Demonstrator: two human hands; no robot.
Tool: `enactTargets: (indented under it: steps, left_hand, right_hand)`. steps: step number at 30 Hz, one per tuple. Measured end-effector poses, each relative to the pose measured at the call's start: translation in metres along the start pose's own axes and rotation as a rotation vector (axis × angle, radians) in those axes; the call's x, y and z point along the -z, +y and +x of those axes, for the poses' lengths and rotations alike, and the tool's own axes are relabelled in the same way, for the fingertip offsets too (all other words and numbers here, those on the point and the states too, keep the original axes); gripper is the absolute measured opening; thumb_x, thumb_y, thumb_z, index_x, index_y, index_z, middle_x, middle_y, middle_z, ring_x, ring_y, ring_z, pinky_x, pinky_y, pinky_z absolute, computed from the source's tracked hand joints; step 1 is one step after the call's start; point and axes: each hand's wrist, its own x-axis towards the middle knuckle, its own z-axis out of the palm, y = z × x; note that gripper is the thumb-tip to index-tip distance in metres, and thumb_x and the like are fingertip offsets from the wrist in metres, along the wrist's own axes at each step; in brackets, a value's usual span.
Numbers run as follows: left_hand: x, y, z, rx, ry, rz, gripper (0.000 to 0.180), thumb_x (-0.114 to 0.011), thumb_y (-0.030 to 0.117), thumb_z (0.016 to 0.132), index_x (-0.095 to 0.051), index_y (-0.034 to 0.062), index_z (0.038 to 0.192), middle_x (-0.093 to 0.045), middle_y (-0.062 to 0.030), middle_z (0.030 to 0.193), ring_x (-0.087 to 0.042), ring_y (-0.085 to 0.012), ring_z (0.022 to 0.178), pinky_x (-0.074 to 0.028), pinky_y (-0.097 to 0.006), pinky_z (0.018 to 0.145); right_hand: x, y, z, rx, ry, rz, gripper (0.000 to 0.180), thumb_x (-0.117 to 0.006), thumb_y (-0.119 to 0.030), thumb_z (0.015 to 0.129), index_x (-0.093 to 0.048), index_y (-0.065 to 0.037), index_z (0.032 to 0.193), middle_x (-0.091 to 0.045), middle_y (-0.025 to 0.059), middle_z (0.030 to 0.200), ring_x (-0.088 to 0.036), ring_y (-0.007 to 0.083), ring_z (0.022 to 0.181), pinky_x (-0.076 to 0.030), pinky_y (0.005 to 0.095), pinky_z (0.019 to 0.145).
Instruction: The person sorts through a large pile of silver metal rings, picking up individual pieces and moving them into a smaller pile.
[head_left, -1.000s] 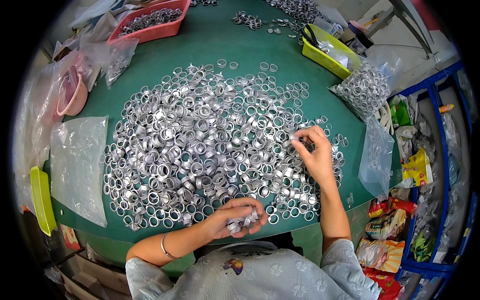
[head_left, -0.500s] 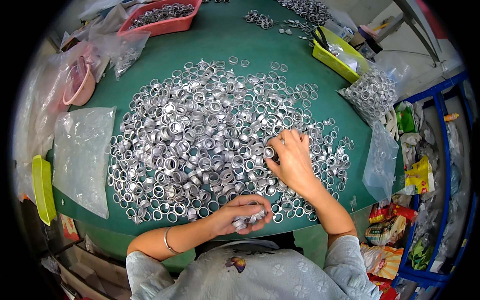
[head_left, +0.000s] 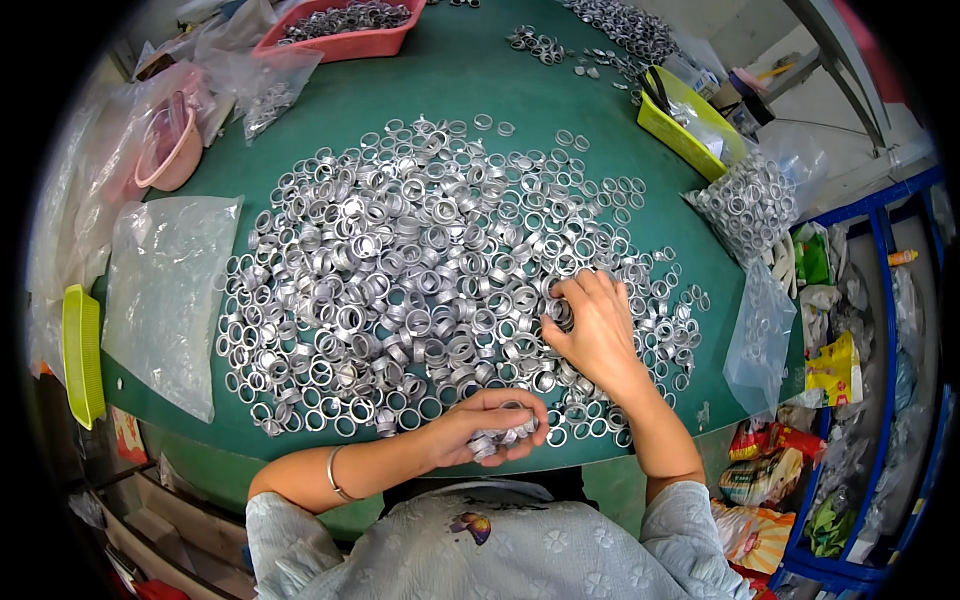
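Change, R hand: compared w/ 1 s ago, the R hand (head_left: 598, 325) is being held farther L and closer to the bench (head_left: 470, 90) near edge, over the ring pile (head_left: 400, 260) proper rather than its R fringe.
Change, L hand: approx. same position is being kept by the L hand (head_left: 490, 425), just inside the near edge.
Meaning (judged): rings are apparently being worked w/ the R hand while a handful is being retained in the L.
R hand state: fingers are being kept bent, w/ a small gap btwn thumb and fingertips; a ring (head_left: 563, 316) is being bracketed there, but whether it is being gripped cannot be told.
L hand state: fingers are being kept curled, palm cupped; several loose rings (head_left: 500, 438) are being held, exact qty. not visible.
Pile loc.: bench middle is being covered, extending to the near edge.
Bench L edge: a flat clear bag (head_left: 170, 300) is being supported.
Bench R edge: a ring-filled bag (head_left: 748, 195) is being supported.
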Motion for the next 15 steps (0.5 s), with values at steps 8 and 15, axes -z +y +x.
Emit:
enactTargets:
  steps: [8,15]
  left_hand:
    - [-0.0012,0.001,-0.0005,-0.003,0.016,-0.006,0.023,-0.052,0.024,0.088,-0.052,0.0057,0.102,-0.055,-0.0065,0.088,-0.051,-0.009,0.065,-0.034,-0.018,0.04]
    - [0.0,-0.0003,0.0003,-0.011,0.006,-0.002,0.024,-0.052,0.025,0.087,-0.052,0.006,0.101,-0.054,-0.0058,0.086,-0.052,-0.0088,0.064,-0.034,-0.018,0.04]
  right_hand:
    - [0.0042,0.0026,-0.0046,0.006,0.042,0.095,0.025,-0.071,-0.014,0.065,-0.055,-0.005,0.083,-0.049,0.0084,0.081,-0.047,0.0257,0.082,-0.033,0.0362,0.072]
    - [-0.0004,-0.0062,-0.0017,0.077,0.054,0.023,0.026,-0.071,-0.012,0.064,-0.061,-0.005,0.087,-0.049,0.0074,0.08,-0.047,0.0241,0.081,-0.031,0.0369,0.076]
